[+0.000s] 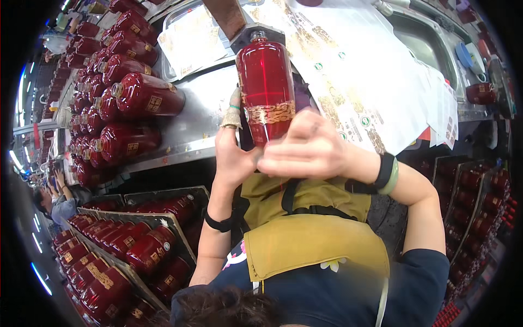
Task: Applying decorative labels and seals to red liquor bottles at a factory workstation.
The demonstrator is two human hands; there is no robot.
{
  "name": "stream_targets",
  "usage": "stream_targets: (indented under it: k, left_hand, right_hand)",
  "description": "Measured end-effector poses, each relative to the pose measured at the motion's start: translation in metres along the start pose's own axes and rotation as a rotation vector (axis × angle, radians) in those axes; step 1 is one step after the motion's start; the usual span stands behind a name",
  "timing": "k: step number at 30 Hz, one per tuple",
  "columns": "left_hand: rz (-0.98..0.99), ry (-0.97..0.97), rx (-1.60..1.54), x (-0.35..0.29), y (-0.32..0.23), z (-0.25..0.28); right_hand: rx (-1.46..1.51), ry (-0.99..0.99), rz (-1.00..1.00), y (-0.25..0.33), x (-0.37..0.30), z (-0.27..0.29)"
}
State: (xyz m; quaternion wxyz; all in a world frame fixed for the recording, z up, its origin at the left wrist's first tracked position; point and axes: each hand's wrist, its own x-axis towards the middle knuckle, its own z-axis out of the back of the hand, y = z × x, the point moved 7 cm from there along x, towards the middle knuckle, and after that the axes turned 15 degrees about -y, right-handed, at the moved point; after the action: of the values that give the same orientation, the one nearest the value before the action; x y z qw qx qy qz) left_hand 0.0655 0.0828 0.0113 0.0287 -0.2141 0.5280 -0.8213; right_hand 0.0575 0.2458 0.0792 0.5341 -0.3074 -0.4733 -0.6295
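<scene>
One red bottle (265,87) held up, two hands, many red bottles (143,95) lying alongside

red bottle (265,82) base hidden behind right hand (305,150), far bottle rows (81,65) blurred at rim

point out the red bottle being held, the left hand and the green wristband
red bottle (265,82), head view, middle of its glossy body
left hand (234,158), head view, the palm beside the bottle's base
green wristband (388,174), head view, the band on the right wrist
</scene>
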Motion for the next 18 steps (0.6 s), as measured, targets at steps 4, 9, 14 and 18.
stream_targets:
  k: [4, 9, 14, 18]
  left_hand:
    - [-0.075, -0.021, 0.151, -0.001, -0.008, -0.002]
    - [-0.138, -0.092, 0.142, 0.001, -0.014, 0.0]
    - [-0.2, -0.126, 0.175, -0.004, -0.02, 0.001]
    - [-0.299, -0.084, 0.292, -0.011, -0.043, 0.0]
  right_hand:
    - [-0.227, -0.25, -0.314, -0.063, 0.006, 0.025]
    - [-0.172, -0.096, -0.012, -0.012, -0.014, 0.003]
    - [-0.17, -0.374, -0.494, -0.068, 0.004, 0.039]
    - [-0.229, -0.495, -0.499, -0.07, 0.011, 0.067]
